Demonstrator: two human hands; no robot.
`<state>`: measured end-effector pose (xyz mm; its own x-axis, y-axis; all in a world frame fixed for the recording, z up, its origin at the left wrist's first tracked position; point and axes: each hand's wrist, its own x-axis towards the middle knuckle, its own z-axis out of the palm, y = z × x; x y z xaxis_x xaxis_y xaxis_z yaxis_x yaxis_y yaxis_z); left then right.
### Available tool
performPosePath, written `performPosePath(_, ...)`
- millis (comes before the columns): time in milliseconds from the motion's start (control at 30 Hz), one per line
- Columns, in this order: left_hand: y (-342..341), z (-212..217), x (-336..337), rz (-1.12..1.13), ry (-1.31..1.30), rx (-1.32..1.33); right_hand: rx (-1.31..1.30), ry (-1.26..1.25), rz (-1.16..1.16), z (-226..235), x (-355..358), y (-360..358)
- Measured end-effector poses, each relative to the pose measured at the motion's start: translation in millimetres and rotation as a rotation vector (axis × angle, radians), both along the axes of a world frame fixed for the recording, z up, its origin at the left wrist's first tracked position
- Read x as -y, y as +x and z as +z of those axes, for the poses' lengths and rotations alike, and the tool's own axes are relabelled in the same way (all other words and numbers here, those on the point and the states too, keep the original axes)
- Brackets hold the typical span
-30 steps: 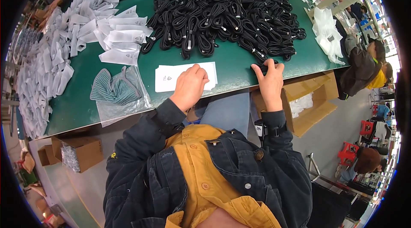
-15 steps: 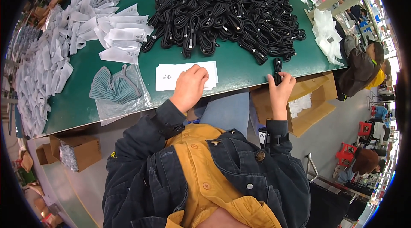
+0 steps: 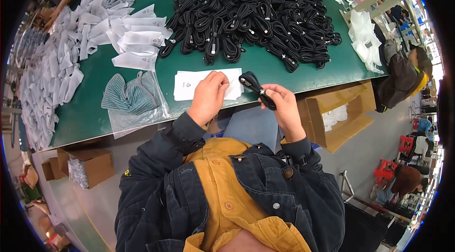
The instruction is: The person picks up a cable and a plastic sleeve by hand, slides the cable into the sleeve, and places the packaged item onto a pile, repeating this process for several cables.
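My right hand [image 3: 283,105] holds a coiled black cable [image 3: 256,88] just off the near edge of the green table [image 3: 95,110]. My left hand [image 3: 208,95] rests on a flat white packet [image 3: 189,84] lying near that edge, fingers curled on its top. A large heap of coiled black cables [image 3: 256,15] lies further back on the table.
White packets [image 3: 128,39] are spread over the table's left side. A clear bag with grey-green cloth [image 3: 128,98] lies left of my hand. An open cardboard box [image 3: 336,114] stands below the table at right, another [image 3: 90,166] at left. People sit at the right.
My right hand picked a coiled black cable from the heap's near edge and brought it toward me and to the left. My left hand stayed on the white packet.
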<state>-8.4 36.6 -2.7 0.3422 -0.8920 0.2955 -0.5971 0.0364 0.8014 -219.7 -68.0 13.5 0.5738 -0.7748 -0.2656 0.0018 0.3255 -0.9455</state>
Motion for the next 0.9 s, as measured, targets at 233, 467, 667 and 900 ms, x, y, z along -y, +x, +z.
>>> performPosePath(233, 0, 6, -4, -0.017, -0.093, 0.016, -0.094, 0.063, 0.18, 1, 2, 12)
performPosePath(467, -1, 24, -10, -0.261, -0.218, 0.301, -0.166, 0.136, 0.197, 1, 4, 15)
performPosePath(667, 1, 22, -18, -0.183, -0.203, 0.117, -0.082, 0.194, 0.177, -7, 9, 16)
performPosePath(900, 3, 20, -25, -0.16, -0.215, 0.139, 0.008, 0.387, 0.23, 5, 0, 22)
